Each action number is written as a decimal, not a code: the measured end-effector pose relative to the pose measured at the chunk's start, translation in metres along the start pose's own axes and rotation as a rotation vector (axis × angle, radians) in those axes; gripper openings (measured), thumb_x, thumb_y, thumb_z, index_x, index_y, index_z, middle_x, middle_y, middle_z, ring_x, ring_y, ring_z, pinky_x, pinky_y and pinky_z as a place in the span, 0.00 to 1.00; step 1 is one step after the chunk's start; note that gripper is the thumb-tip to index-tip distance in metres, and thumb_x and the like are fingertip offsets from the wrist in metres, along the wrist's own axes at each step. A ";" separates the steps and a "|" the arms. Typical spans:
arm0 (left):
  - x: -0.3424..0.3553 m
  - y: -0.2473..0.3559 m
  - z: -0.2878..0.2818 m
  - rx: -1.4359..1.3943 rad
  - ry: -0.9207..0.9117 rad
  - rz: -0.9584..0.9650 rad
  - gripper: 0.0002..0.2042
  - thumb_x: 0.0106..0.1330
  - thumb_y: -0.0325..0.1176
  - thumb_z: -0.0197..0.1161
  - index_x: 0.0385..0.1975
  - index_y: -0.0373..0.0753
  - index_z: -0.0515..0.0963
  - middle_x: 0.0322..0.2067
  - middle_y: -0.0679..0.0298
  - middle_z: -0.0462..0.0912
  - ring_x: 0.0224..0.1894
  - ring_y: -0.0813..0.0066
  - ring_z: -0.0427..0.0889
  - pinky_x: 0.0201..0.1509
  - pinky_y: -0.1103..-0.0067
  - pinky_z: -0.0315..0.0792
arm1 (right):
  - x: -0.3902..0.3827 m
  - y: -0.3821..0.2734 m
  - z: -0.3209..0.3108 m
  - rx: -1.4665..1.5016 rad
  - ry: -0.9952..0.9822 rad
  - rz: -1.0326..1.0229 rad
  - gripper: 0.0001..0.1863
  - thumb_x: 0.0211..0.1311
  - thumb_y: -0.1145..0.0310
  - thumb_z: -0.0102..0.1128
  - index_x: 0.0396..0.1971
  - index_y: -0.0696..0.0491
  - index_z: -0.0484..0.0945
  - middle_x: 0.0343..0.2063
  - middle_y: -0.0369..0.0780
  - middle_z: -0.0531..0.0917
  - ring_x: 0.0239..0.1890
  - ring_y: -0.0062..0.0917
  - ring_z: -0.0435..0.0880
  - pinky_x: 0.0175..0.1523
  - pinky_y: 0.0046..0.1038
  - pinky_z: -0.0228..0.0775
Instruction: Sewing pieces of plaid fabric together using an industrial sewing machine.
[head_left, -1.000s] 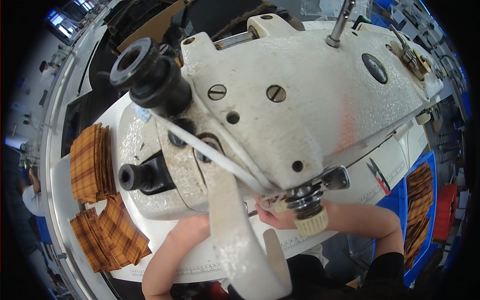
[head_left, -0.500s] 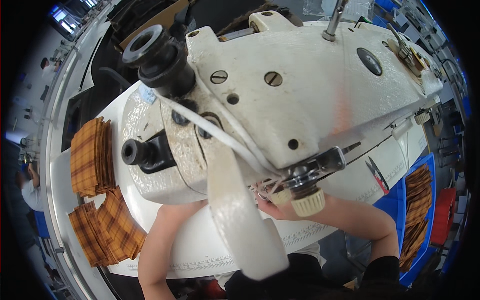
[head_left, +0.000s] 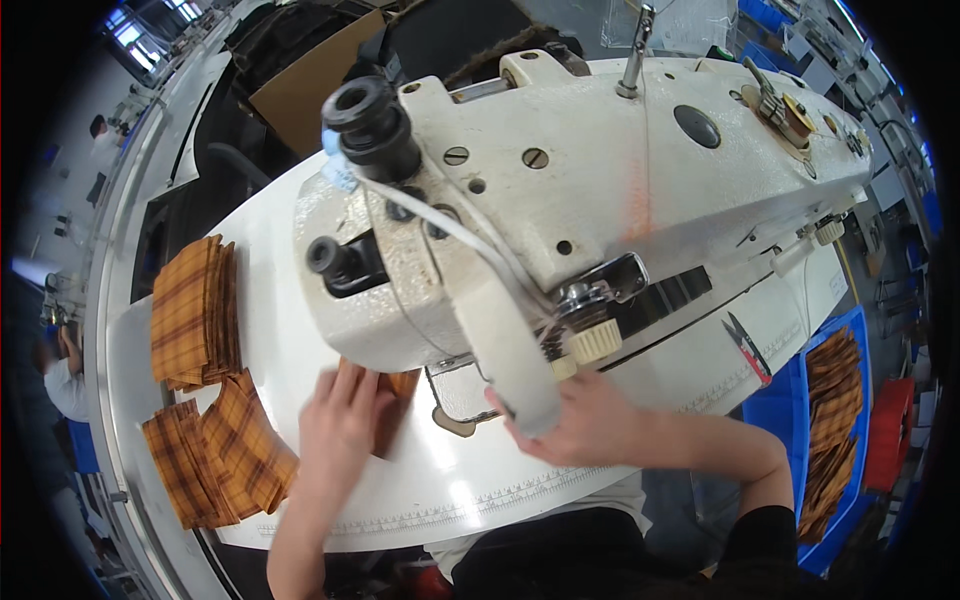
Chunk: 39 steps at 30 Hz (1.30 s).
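The white sewing machine (head_left: 540, 200) stands over the white table surface (head_left: 465, 495). My left hand (head_left: 345, 410) lies left of the needle plate (head_left: 450, 385), its fingers closed on a plaid orange-brown fabric piece (head_left: 398, 395) that is partly under the hand and machine head. My right hand (head_left: 575, 425) is below the tension dial (head_left: 597, 340), fingers curled, partly behind the machine's white curved lever (head_left: 510, 350); whether anything is in it I cannot make out.
Stacks of plaid pieces (head_left: 195, 310) (head_left: 215, 460) lie at left. Red-handled snips (head_left: 750, 355) lie at right, beside blue bins (head_left: 850, 330) holding more plaid fabric. A red container (head_left: 888, 430), cardboard (head_left: 300, 80) and two co-workers (head_left: 65, 385) (head_left: 100, 135) are around the edges.
My left hand has come out leftward from under the machine head, bringing fabric into sight. My right hand shows more below the dial. The view has shifted, revealing more of the needle plate.
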<state>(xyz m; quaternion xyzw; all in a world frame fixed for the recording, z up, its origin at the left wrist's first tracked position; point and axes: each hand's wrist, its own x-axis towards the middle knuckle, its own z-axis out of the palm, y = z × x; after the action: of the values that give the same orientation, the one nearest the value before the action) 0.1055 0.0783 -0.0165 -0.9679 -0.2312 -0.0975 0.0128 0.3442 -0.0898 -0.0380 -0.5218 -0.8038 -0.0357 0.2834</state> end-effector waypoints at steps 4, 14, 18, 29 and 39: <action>-0.046 0.062 -0.009 0.084 -0.010 0.002 0.16 0.62 0.41 0.70 0.24 0.37 0.72 0.23 0.63 0.68 0.19 0.72 0.73 0.19 0.78 0.68 | -0.013 -0.054 0.000 0.052 -0.078 -0.029 0.22 0.59 0.66 0.59 0.50 0.63 0.78 0.44 0.43 0.80 0.51 0.31 0.76 0.57 0.32 0.69; -0.036 0.079 0.003 -0.549 -0.072 0.128 0.27 0.54 0.15 0.59 0.58 0.30 0.73 0.58 0.54 0.76 0.60 0.54 0.74 0.64 0.67 0.69 | -0.040 -0.075 0.006 0.013 -0.090 0.041 0.23 0.59 0.63 0.62 0.52 0.61 0.78 0.58 0.45 0.76 0.55 0.30 0.77 0.58 0.29 0.71; -0.041 0.081 0.006 -0.534 -0.038 0.138 0.25 0.50 0.16 0.60 0.54 0.29 0.77 0.56 0.54 0.77 0.58 0.57 0.76 0.60 0.68 0.72 | -0.035 -0.077 0.009 -0.030 -0.067 0.158 0.27 0.58 0.59 0.63 0.53 0.61 0.77 0.59 0.45 0.76 0.42 0.25 0.76 0.45 0.23 0.71; -0.047 0.077 0.007 -0.555 -0.132 0.122 0.24 0.52 0.14 0.58 0.53 0.30 0.77 0.57 0.54 0.77 0.60 0.52 0.74 0.63 0.64 0.70 | -0.039 -0.076 0.014 -0.105 -0.080 0.145 0.28 0.62 0.52 0.59 0.54 0.61 0.77 0.59 0.44 0.77 0.39 0.23 0.74 0.44 0.21 0.70; -0.049 0.077 0.008 -0.511 -0.177 0.139 0.26 0.55 0.18 0.59 0.58 0.31 0.74 0.61 0.53 0.74 0.65 0.52 0.70 0.69 0.61 0.63 | -0.045 -0.078 0.013 -0.179 -0.107 0.152 0.31 0.62 0.48 0.59 0.51 0.61 0.79 0.60 0.44 0.76 0.43 0.23 0.73 0.47 0.21 0.69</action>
<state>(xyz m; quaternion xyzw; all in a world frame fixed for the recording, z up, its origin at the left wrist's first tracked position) 0.0984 -0.0117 -0.0322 -0.9580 -0.1325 -0.0668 -0.2453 0.2851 -0.1572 -0.0526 -0.6056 -0.7696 -0.0576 0.1942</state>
